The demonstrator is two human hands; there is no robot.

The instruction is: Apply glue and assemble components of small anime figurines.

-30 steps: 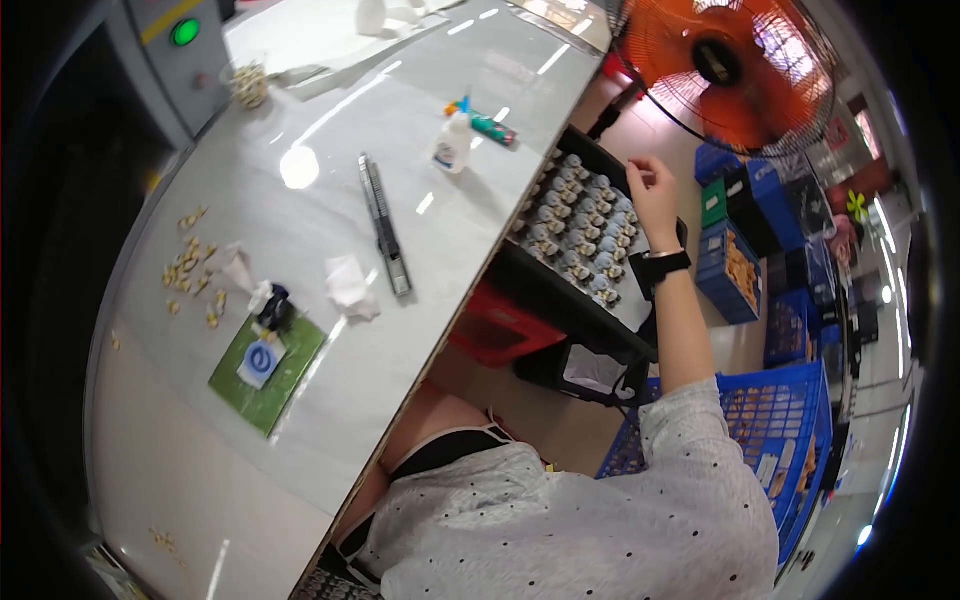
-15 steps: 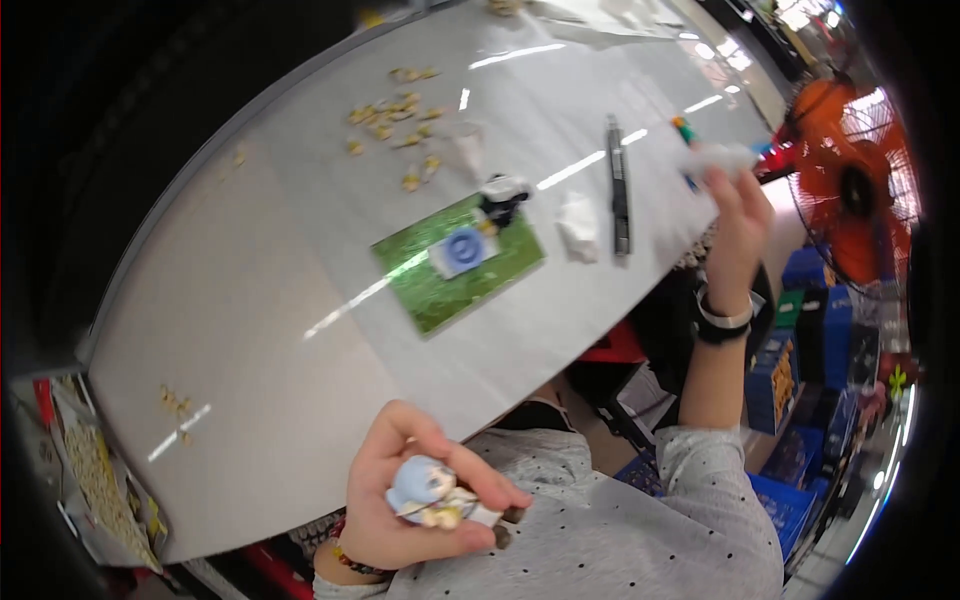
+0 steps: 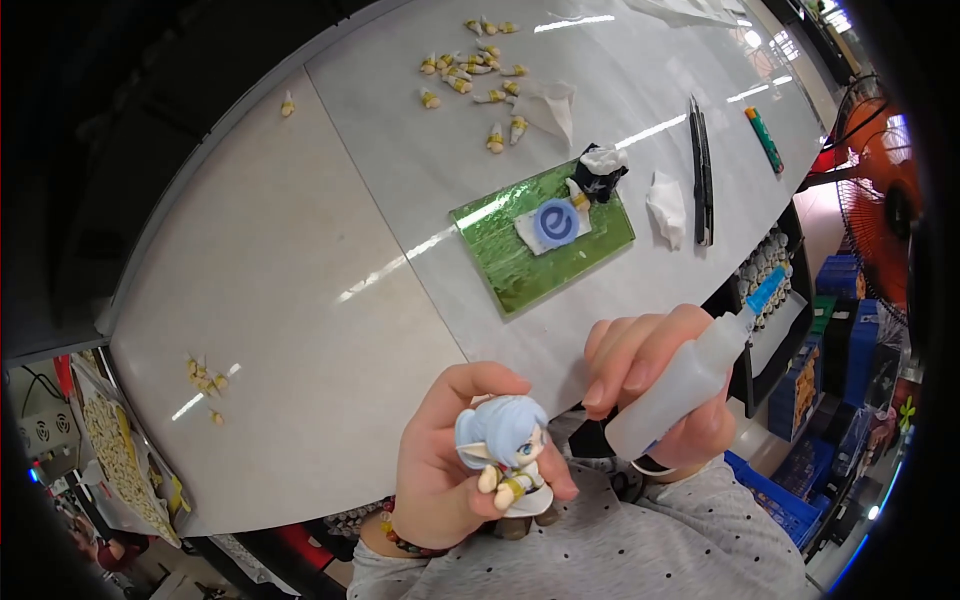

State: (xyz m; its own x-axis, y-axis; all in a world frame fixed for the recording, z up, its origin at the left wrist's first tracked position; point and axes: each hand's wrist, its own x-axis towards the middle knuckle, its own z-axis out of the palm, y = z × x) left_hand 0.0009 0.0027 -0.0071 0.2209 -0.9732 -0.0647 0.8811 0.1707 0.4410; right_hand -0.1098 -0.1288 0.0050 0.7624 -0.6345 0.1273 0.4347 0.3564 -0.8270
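Close to my body, my left hand [image 3: 425, 475] is closed around a small figurine [image 3: 512, 440] with pale blue hair, a pointed ear, a white outfit and brown feet. Its head faces right. Beside it, my right hand [image 3: 640, 360] grips a translucent white squeeze bottle [image 3: 675, 395], tilted so that its blue nozzle [image 3: 768, 290] points up and right, away from the figurine. Beyond my hands, a green glass-like plate [image 3: 512, 282] carries a round blue piece [image 3: 557, 222] on a white pad. A small black item topped with white tissue [image 3: 603, 165] sits at the plate's far corner.
Several small arm-shaped pieces [image 3: 458, 72] lie at the back, others [image 3: 206, 378] at left. Black tweezers [image 3: 702, 175], crumpled tissue [image 3: 667, 210] and a green tube [image 3: 764, 140] lie right. A drawer of figures [image 3: 765, 265], orange fan [image 3: 885, 190] and parts-filled tray [image 3: 120, 475] flank the table.
My right hand has come back from the table's right side toward my left hand, bringing the bottle. The figurine has moved right and up, and now sits more upright. The view has shifted.
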